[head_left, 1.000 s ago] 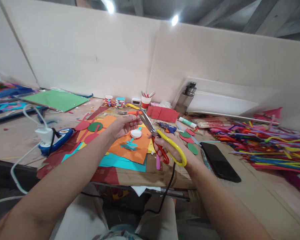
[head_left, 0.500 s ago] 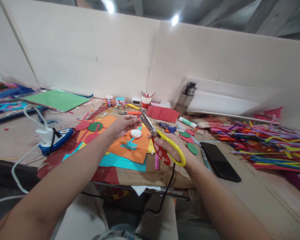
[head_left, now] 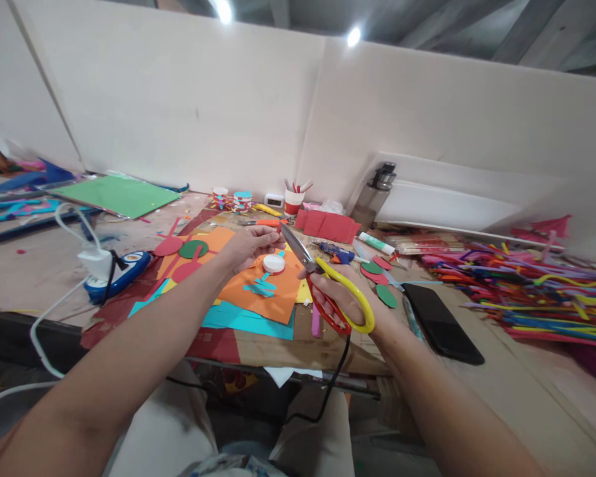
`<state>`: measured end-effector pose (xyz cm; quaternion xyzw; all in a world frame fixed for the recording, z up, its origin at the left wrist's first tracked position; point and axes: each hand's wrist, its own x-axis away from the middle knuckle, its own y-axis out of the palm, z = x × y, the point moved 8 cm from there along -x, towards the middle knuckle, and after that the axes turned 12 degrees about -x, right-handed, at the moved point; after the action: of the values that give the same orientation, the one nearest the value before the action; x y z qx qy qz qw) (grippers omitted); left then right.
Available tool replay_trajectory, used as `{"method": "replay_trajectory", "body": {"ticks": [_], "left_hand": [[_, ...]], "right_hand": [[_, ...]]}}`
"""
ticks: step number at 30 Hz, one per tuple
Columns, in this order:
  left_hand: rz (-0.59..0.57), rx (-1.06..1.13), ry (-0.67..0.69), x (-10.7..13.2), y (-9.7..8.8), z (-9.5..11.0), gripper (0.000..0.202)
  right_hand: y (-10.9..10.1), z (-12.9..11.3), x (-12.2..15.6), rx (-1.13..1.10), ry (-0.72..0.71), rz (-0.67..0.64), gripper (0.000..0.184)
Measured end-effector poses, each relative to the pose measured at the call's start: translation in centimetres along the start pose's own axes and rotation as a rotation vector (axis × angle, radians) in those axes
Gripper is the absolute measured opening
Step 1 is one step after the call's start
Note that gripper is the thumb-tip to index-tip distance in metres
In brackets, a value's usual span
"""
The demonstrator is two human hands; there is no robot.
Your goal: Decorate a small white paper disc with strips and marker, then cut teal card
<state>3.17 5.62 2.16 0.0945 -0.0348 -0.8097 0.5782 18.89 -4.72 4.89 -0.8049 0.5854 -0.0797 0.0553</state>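
Note:
My right hand (head_left: 345, 299) grips scissors (head_left: 328, 286) with one yellow and one red handle loop; the blades point up and left. My left hand (head_left: 251, 244) is closed in a pinch just at the blade tips, holding something small I cannot make out. Below both hands lie orange paper (head_left: 258, 295) with teal cut-outs and a white round cap (head_left: 273, 264). A pink strip (head_left: 315, 326) hangs or lies just under the scissors' handles.
Teal paper (head_left: 248, 321), red and green paper circles (head_left: 191, 250), a black phone (head_left: 442, 321), a heap of coloured pipe cleaners (head_left: 526, 291), a glue stick (head_left: 376, 243), a blue-white device with a charger cable (head_left: 116, 271), a green sheet (head_left: 116, 195), a cup with pens (head_left: 292, 201), a bottle (head_left: 375, 192).
The view shifted slightly; both hands stay together, and the scissors' handles have moved a little lower and to the right. The left hand keeps its pinch at the blade tips.

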Motion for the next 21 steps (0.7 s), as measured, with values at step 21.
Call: {"method": "replay_trajectory", "body": {"ticks": [21], "left_hand": [[-0.015,-0.399,0.13,2.0,3.3,1.4,0.03]], "right_hand": [[-2.1,-2.9,-3.7,-0.071,-0.424,0.353,0.055]]}}
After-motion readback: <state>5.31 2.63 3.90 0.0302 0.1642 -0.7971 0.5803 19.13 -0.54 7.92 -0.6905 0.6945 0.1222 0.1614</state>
